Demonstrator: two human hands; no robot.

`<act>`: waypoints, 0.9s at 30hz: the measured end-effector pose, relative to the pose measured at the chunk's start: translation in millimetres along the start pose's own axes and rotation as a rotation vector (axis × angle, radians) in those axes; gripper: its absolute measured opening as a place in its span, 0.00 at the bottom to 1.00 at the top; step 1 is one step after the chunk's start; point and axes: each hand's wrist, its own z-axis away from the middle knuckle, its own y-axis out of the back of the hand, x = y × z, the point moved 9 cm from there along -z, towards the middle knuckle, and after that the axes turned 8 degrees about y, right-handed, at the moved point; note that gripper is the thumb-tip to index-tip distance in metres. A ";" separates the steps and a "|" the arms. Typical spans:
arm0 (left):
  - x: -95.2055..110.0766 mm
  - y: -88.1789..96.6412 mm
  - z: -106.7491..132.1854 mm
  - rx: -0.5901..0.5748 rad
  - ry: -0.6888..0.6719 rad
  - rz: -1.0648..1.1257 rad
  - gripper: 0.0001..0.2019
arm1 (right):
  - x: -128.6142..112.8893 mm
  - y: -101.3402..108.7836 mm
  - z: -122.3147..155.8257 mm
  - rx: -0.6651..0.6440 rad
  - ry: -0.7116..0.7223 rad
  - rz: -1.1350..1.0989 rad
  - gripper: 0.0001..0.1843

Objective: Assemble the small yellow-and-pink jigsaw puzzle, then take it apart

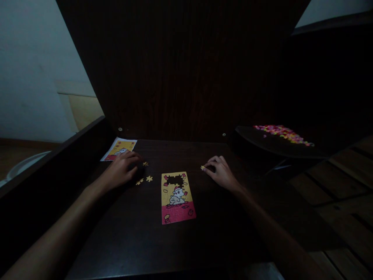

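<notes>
A jigsaw puzzle (177,212) lies on the dark table, yellow above and pink below, with a white cartoon animal in a red hat. A dark irregular gap shows in its upper part. To its right, my right hand (220,171) pinches a small yellow puzzle piece (202,167) between thumb and fingertips, low over the table. My left hand (124,167) rests at the left with curved fingers, thumb apart from them, and nothing visible in it. Several loose yellow pieces (149,179) lie just beside its fingers.
Behind my left hand lies a printed picture sheet (124,146) with the same design. A dark upright panel (186,77) closes off the table's back, and a raised side board (58,163) runs along the left. On a dark surface at the right sits a heap of pink, red and yellow bits (282,133).
</notes>
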 end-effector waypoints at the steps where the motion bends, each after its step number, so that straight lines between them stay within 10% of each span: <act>1: -1.9 0.5 0.7 -0.017 -0.006 0.006 0.14 | 0.2 0.5 0.3 0.009 -0.001 0.003 0.08; 18: 8.9 -17.4 13.2 -0.345 -0.041 0.031 0.09 | -7.1 -2.8 -1.1 -0.018 -0.007 -0.039 0.06; 27: 6.6 -21.5 12.4 -0.355 0.002 -0.004 0.13 | -78.0 -14.2 -5.6 -0.130 0.188 -0.299 0.03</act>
